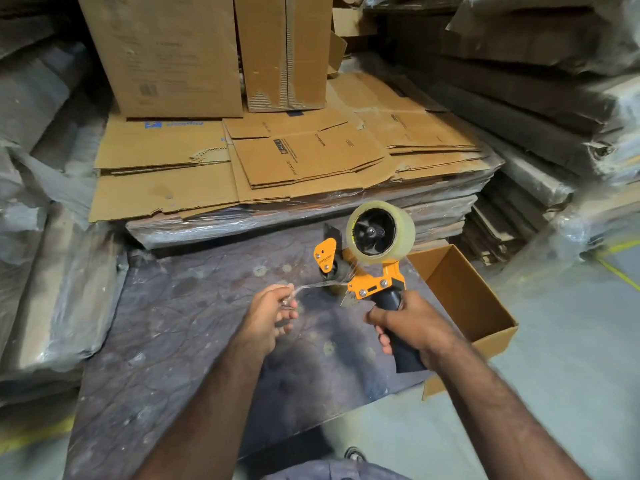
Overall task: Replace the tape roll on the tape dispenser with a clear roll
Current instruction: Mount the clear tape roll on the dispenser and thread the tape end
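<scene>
The orange-and-black handheld tape dispenser (pixel 372 282) is held in the air above the dark mottled work surface (pixel 173 323), near its far right corner. The right hand (pixel 412 323) is closed firmly around the black pistol grip. A clear roll of packing tape (pixel 380 232) already sits on the dispenser's hub. The left hand (pixel 273 311) is partly closed, fingers pinching the free end of a thin clear tape strip (pixel 313 285) drawn out from the roller area.

Judgement: the roll swap itself appears done; the step in hand is threading and pulling the leader through the roller and past the cutting blade. The next move calls for steady tension on the strip, keeping it flat and seated under the orange guard plate (pixel 325 255), then tearing it against the blade.

Surroundings: an open brown cardboard box (pixel 478 299) lies just beside the surface's right edge; flattened cardboard sheets (pixel 277 161) are stacked beyond the far edge. Nothing obstructs the hands. Risk: the strip may fold onto itself or stick to fingers.
</scene>
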The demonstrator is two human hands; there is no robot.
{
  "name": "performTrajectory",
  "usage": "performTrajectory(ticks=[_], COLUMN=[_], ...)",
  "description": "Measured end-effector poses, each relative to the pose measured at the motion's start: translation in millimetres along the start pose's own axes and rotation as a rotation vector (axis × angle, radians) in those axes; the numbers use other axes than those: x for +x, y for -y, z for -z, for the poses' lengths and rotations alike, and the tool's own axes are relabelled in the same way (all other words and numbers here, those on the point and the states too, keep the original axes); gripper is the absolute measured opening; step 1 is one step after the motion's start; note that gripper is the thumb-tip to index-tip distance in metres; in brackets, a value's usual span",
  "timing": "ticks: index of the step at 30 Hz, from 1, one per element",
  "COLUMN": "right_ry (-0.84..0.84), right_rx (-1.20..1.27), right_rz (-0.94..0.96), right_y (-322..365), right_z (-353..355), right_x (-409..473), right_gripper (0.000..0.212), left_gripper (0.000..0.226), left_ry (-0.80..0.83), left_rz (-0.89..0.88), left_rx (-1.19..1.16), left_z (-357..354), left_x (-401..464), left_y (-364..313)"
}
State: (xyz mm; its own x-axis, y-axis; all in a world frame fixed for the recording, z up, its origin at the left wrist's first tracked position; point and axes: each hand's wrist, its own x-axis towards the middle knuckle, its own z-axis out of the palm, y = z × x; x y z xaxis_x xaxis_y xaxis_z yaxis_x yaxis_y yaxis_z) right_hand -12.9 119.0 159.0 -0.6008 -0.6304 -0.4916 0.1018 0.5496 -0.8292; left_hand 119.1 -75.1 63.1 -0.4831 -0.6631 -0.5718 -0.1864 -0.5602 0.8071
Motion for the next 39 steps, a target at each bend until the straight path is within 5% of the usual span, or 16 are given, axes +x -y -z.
performTrajectory(ticks=[6,10,18,31,39], right_ry=[0.028,0.008,0.098,0.221,0.288], right_rx=[-0.093,-0.099,0.141,0.148,0.123], right_rz=[0.048,0.007,-0.12,-0.096,-0.096], right_y=[-10,-15,-15,-7,-11], right_z=[6,17,28,39,42], right_x=[1,7,30,59,73], right_gripper=[0.018,0.017,0.012,0.007,0.003], left_gripper=[0.022,0.014,0.032,0.016,0.043], left_ry=[-0.264,-0.44,0.034,-0.288,-0.46], left_rz=[0.065,-0.29,-1.135,-1.024,-0.945], left_rx=[-0.126,0.1,0.74,0.777,0.76], left_z=[8,10,-62,-76,-78], left_x=[15,21,-38,-11,-2], left_y=[-22,-32,3,-1,2])
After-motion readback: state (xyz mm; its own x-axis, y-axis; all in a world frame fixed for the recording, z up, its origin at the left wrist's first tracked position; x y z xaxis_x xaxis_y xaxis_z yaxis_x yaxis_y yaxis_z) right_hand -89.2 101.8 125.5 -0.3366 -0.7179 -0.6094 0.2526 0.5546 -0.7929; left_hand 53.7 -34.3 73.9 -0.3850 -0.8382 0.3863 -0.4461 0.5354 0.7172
